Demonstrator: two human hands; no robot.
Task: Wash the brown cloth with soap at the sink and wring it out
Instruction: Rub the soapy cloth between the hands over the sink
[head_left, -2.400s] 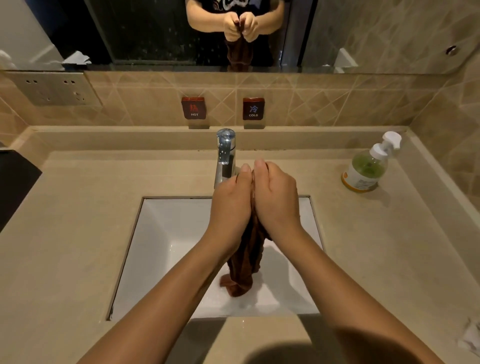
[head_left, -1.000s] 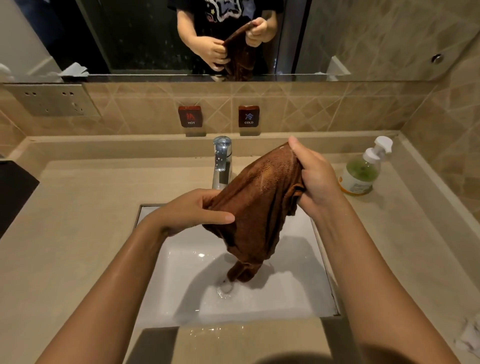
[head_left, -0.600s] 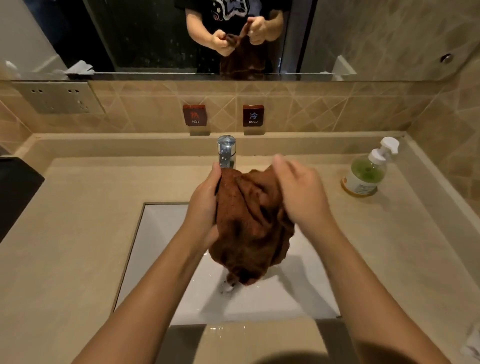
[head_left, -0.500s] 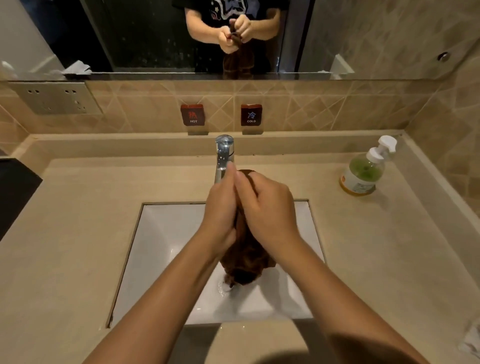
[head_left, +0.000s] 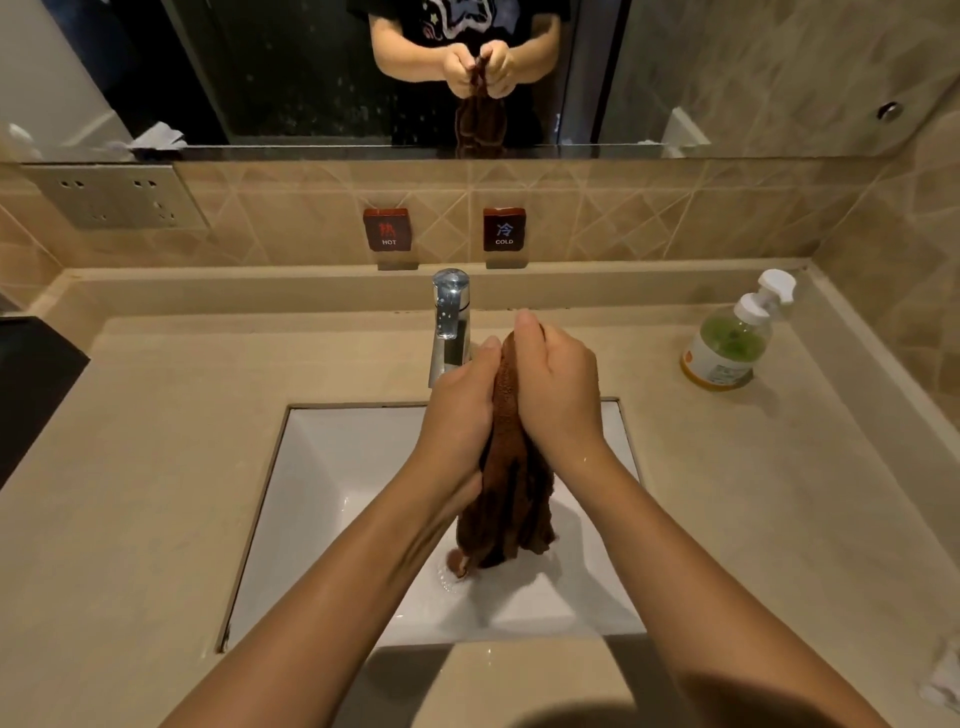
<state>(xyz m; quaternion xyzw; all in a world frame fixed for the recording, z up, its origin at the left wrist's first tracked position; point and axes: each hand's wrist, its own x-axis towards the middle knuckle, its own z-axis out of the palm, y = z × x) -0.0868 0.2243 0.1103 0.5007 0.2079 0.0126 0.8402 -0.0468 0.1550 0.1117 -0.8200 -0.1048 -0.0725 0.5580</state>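
One brown cloth hangs over the sink — its top hidden between left hand and right hand, both gripping it. One soap bottle stands at two o'clock.

A brown cloth, bunched into a long roll, hangs upright over the white rectangular sink, its top gripped by the left hand and right hand. At two o'clock from the sink, a green soap bottle stands upright on the surface.
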